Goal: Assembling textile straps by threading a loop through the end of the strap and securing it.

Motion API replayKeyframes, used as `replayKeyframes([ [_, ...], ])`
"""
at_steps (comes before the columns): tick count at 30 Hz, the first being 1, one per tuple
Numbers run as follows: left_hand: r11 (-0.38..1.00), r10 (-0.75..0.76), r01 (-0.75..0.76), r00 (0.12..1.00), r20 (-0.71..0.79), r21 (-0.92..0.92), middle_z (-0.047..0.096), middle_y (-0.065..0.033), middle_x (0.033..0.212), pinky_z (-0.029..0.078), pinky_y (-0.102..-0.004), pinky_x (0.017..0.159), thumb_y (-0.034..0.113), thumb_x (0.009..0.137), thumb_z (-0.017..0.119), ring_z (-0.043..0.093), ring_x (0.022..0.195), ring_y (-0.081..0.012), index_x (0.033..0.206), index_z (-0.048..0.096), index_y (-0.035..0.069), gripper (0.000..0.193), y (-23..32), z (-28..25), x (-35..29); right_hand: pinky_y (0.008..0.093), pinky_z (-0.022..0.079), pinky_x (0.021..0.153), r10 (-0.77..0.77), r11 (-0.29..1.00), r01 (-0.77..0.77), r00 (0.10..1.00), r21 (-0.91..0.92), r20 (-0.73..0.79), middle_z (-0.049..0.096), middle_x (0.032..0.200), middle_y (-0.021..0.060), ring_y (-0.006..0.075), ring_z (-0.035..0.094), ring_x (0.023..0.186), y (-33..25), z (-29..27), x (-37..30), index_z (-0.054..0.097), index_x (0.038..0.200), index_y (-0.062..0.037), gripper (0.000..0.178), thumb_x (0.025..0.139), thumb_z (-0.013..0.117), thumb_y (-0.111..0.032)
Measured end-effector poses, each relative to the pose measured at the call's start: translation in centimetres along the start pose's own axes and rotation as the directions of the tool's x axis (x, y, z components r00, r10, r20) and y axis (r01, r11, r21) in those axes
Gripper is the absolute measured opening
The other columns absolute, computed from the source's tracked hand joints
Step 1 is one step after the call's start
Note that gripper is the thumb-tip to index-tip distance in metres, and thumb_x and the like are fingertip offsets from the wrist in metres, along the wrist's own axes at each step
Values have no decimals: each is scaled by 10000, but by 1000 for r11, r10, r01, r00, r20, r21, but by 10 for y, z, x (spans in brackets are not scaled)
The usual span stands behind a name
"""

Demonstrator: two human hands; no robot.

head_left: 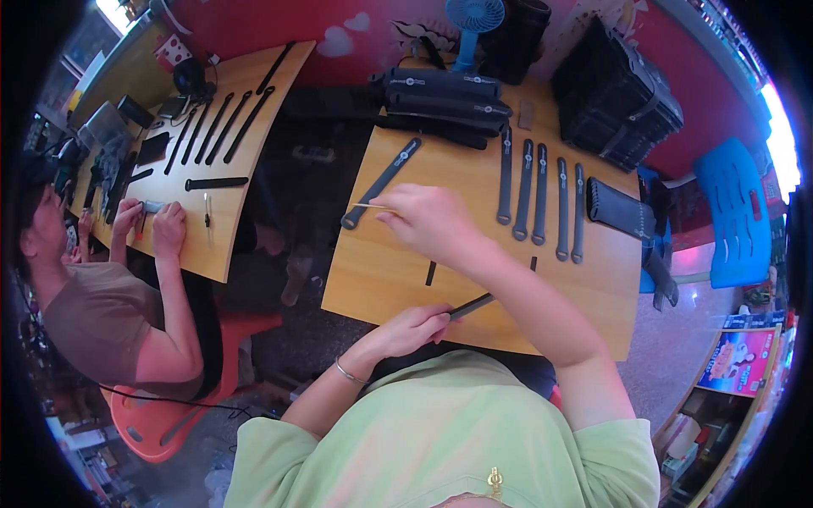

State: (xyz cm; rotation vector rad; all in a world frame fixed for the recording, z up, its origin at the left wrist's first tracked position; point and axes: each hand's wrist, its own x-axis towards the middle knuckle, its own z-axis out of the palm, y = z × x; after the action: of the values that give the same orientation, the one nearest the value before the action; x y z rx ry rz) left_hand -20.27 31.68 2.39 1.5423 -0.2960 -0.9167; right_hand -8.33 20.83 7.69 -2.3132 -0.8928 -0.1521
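Note:
My left hand, a bracelet on its wrist, grips one end of a dark strap near the table's front edge. Above the table's left part, my right hand pinches a thin wooden stick that points left. Just beyond that hand a single black strap with a rounded end lies slantwise. Several similar straps lie side by side to the right. Two short dark strips are on the wood between my hands and beside my right forearm.
Bundled black straps, a blue fan and a large black case stand at the table's back. A black pouch lies right, near a blue chair. At another table on the left, a person works among straps.

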Motion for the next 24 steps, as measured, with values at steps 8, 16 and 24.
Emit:
replayKeyframes([
  [8,693,216,-213,973,-83,-689,522,-33,841,437,-244,641,299,1002,348,506,716,-106,1219,444,67,332,26,7,29,303,506,640,144,923,-89,982,373,-120,675,835,98,235,651,733,-25,-101,-82,682,1027,-87,212,860,587,-177],
  [16,517,227,-360,932,-281,-777,543,-117,1132,530,-419,859,317,1009,291,582,995,-206,1295,322,137,340,49,30,56,294,511,668,568,755,-446,811,480,-141,687,846,109,215,673,794,-10,-85,-167,659,1079,-73,257,858,535,-26],
  [24,509,266,-461,887,-376,-727,570,-117,1111,536,-397,858,197,974,450,587,1014,-209,1256,407,114,297,47,45,72,300,457,580,432,901,-393,854,184,-289,665,766,78,209,612,639,-8,-76,-186,648,1114,-120,313,820,598,-25],
])
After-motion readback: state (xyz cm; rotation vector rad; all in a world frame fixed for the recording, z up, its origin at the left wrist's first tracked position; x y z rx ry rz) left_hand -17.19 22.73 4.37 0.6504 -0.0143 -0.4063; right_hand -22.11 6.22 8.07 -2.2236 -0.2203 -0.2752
